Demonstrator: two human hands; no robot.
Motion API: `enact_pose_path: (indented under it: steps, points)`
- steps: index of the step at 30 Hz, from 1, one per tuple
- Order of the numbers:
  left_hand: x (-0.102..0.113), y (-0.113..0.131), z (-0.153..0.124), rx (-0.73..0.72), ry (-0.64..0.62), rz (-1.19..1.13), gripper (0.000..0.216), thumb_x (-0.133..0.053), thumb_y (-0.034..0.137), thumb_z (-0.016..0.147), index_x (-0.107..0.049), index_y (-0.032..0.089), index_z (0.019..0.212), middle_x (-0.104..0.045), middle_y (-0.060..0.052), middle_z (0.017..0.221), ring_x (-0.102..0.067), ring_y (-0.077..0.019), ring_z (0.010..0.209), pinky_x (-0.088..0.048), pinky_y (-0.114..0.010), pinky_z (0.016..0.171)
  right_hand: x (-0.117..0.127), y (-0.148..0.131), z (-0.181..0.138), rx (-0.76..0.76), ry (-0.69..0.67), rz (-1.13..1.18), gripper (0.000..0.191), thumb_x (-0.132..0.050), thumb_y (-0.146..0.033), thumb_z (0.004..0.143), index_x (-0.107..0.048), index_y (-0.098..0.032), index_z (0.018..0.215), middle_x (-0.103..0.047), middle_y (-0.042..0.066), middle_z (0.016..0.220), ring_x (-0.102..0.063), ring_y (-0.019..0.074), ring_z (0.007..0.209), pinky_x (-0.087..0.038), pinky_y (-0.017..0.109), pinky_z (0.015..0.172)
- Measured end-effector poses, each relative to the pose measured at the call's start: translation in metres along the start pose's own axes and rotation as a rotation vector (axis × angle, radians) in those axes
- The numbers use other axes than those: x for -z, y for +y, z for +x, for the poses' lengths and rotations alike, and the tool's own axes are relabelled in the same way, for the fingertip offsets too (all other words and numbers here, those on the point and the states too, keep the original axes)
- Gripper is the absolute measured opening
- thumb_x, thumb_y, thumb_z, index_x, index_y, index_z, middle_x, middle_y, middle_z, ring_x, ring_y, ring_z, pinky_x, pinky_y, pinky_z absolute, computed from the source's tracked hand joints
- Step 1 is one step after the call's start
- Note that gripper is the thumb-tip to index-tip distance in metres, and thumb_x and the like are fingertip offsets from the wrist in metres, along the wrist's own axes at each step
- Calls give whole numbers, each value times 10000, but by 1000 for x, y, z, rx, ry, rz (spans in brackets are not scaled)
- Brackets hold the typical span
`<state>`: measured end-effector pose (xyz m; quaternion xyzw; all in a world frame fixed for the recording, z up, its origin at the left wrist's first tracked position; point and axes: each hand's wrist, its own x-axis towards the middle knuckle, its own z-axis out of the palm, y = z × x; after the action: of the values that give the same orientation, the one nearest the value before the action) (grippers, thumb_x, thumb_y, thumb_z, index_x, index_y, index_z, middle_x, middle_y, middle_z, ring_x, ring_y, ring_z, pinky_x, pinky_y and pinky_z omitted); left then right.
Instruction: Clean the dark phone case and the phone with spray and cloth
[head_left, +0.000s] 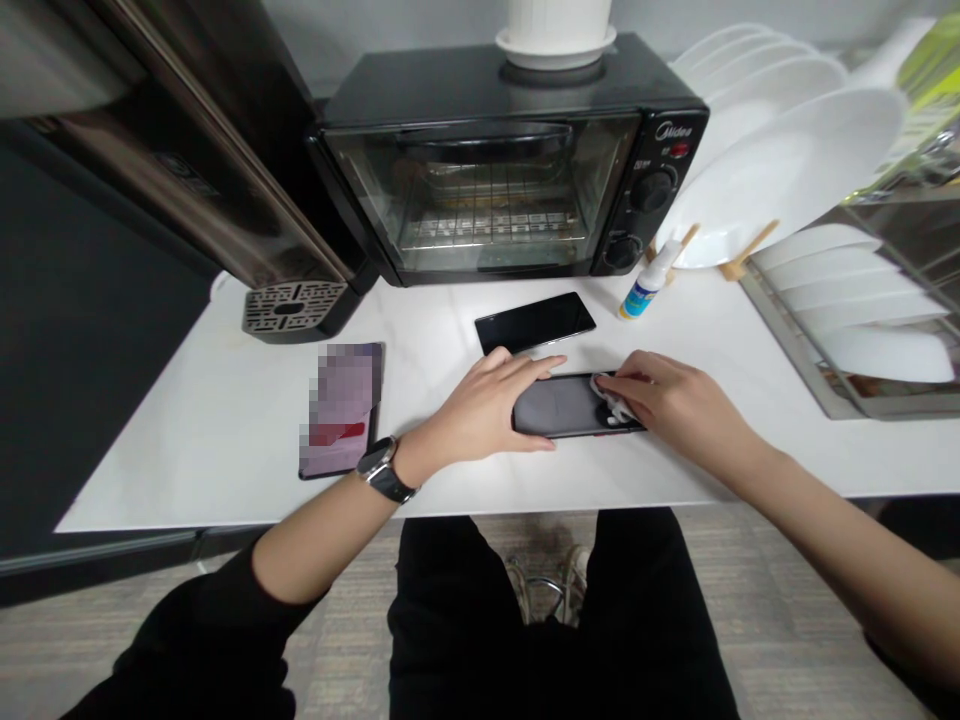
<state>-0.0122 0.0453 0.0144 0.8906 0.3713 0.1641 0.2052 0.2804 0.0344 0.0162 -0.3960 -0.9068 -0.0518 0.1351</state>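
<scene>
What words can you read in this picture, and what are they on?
"Midea": on the black oven, above its knobs.
Tiny print beside the top knob: too small to read.
Label on the little bottle: too blurred to read.
Screen of the left phone: blurred, unreadable.
The middle phone and the white cloth on it: no words show.

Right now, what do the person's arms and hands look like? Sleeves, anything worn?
Both hands bare, no gloves or rings visible. Left hand: dark watch with black strap on the wrist, black sleeve ending near the elbow. Right hand: nothing on the wrist, forearm uncovered as far as the frame shows.
</scene>
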Motion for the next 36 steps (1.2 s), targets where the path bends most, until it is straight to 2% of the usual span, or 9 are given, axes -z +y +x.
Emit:
enact_pose_path:
  steps: [6,10,14,17,20,23,28,31,36]
  points:
    - [1,-3,0,10,-6,-2,1039,-903,604,728,-424,246,1578,-656,-96,1378,-577,-295,1133,-452,-424,1033,-24,-45,49,153,-10,157,251,-570,-119,994,-773,-201,1116,-686,59,981,-637,168,832,-501,285,691]
    - [1,-4,-1,50,-15,42,1083,-887,612,739,-384,209,1609,-670,-104,1329,-555,-294,1077,-461,-423,1003,-27,-62,58,272,-28,210,210,-599,-110,975,-783,-185,1040,-673,59,934,-633,191,847,-506,309,707]
    - [1,-4,-2,26,-30,57,1046,-869,593,773,-371,229,1617,-640,-92,1415,-549,-297,1127,-441,-428,1044,-13,-42,36,292,-70,323,314,-604,-67,957,-785,-247,1138,-694,36,949,-654,166,820,-508,291,707]
    - [1,-3,-3,29,-18,42,1064,-877,619,753,-375,251,1615,-649,-75,1414,-542,-299,1133,-444,-425,1046,1,-13,12,202,-117,313,407,-577,-35,946,-780,-286,1195,-710,30,980,-669,140,796,-504,263,683]
    - [1,-1,-2,2,-11,38,1012,-854,614,785,-397,243,1607,-652,-86,1393,-538,-291,1109,-445,-422,1045,9,8,-4,110,-121,180,438,-545,-31,957,-770,-293,1227,-720,38,1024,-679,140,795,-504,265,666]
    - [1,0,-2,-20,-24,46,1004,-841,618,797,-399,236,1614,-654,-91,1372,-531,-293,1112,-444,-420,1039,10,9,-4,112,-77,-50,310,-555,-120,1003,-760,-215,1216,-709,60,980,-660,173,785,-478,294,630]
    - [2,-2,-2,13,-29,47,1039,-834,629,799,-358,242,1637,-625,-87,1449,-533,-298,1150,-425,-430,1070,-2,-16,21,110,-18,-193,167,-600,-157,998,-757,-155,1054,-688,68,929,-635,194,763,-419,316,579]
    - [1,-3,-2,6,-20,27,1063,-861,633,765,-379,220,1619,-595,-93,1510,-533,-298,1175,-419,-421,1082,-13,-37,43,167,-39,-67,170,-612,-117,978,-757,-166,1052,-700,78,987,-652,200,827,-447,313,625]
    - [2,-5,-3,54,4,27,1080,-890,621,732,-407,200,1601,-669,-99,1381,-547,-282,1050,-446,-406,992,-25,-66,64,291,-59,122,146,-646,-116,960,-767,-158,1032,-705,73,993,-674,213,902,-510,320,703]
